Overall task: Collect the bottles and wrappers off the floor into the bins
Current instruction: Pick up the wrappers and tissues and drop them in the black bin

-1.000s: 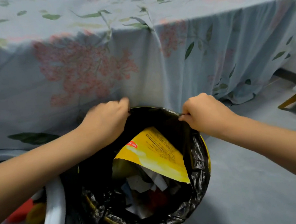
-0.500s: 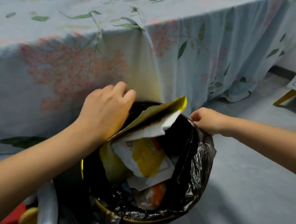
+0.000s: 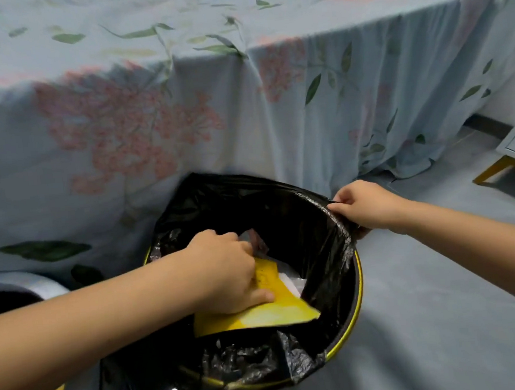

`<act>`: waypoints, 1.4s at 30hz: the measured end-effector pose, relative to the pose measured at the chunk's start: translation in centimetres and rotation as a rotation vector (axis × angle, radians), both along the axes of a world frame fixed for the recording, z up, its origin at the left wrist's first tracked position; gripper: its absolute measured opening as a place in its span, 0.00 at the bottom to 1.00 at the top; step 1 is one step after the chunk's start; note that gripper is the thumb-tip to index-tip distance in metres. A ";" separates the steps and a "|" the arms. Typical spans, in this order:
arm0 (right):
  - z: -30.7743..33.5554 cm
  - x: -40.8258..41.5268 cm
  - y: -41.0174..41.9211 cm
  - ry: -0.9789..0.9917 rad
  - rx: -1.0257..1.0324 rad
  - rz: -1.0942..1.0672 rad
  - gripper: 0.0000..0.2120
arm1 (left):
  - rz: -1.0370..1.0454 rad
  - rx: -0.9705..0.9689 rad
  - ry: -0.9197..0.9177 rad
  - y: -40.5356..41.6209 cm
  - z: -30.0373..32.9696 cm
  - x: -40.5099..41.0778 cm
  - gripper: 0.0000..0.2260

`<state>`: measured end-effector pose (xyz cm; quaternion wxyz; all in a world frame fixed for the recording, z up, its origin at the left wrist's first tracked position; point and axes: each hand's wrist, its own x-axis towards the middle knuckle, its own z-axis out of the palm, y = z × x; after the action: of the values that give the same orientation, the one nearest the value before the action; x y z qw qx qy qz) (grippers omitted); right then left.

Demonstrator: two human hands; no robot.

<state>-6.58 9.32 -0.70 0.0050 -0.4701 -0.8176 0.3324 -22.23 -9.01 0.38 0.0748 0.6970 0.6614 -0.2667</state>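
The left hand [image 3: 225, 270] was inside the mouth of the yellow-rimmed bin [image 3: 356, 336], palm down, fingers curled and pressed onto a yellow wrapper [image 3: 261, 315]. The thumb lay along the wrapper's upper face. The wrapper sat tilted within the bin opening, its pointed corner reaching toward the right-hand wall of the black bin liner [image 3: 283, 211]. White paper scraps [image 3: 291, 281] showed just behind the wrapper, partly covered by it.

The right hand [image 3: 365, 205] was at the far right edge of the bin, fingers closed in a pinch on the liner's rim, holding that edge raised and drawn outward. The liner's near edge hung crumpled over the bin's front.

The bin stood on a grey floor [image 3: 435, 319], against a floral bedsheet [image 3: 148, 117] draped to floor level. A second bin with a white rim [image 3: 38, 283] stood just beside it on the left; its contents could not be determined. A pale cabinet with a yellow leg [image 3: 499, 167] stood at the right margin, well apart from the bin.
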 end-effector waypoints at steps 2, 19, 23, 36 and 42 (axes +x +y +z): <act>0.0 0.1 0.0 -0.009 0.001 0.007 0.14 | 0.051 -0.137 0.060 -0.4 -0.8 -0.2 0.33; 4.8 -0.6 -6.4 0.364 0.673 0.732 0.16 | 0.152 -0.239 -0.061 2.1 -4.5 -1.7 0.40; 5.1 -1.6 -11.1 -0.154 0.294 1.039 0.29 | 0.539 -0.038 -0.291 2.9 -4.1 -2.6 0.41; 3.7 1.6 -12.2 0.070 -0.058 1.001 0.07 | 0.176 0.064 -0.416 5.3 -3.6 -3.1 0.24; 4.6 3.7 -12.6 0.183 -0.080 0.996 0.08 | 0.225 -0.279 -0.052 5.1 -4.2 -3.9 0.53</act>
<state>-2.91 -3.26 3.89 -0.1002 0.0080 -0.9255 0.3653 -26.17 -3.95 -3.81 0.2175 0.6082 0.6895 -0.3276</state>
